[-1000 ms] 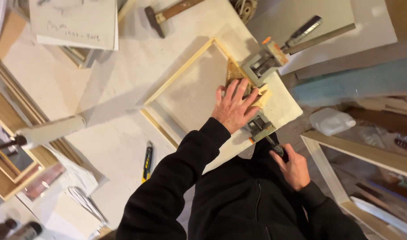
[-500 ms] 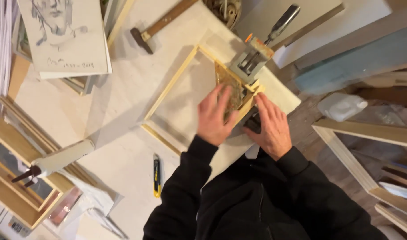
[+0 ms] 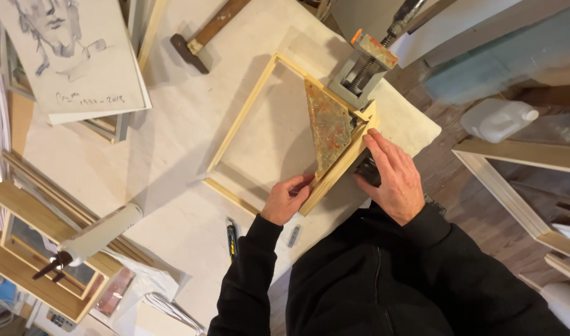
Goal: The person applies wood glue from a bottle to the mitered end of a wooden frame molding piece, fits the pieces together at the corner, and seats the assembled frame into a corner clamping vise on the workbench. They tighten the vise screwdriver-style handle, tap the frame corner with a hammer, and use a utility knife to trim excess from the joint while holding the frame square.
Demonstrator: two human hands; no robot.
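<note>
Cluttered pale worktable (image 3: 173, 149): left hand (image 3: 286, 200) fingers pinch wooden frame (image 3: 335, 171) edge; right hand (image 3: 394, 177) fingers pressed flat outside.

White-covered table (image 3: 173, 143); wooden frame (image 3: 247, 118), hammer (image 3: 201, 37), drawing (image 3: 73, 56), knife (image 3: 232, 239).

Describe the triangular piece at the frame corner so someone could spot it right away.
Start at the pale wooden frame lying on the white table. Go to its corner nearest the person, between the left hand and right hand. There lies the triangular block, flat and blotchy orange-green, unlike the bare wood beside it.
</note>
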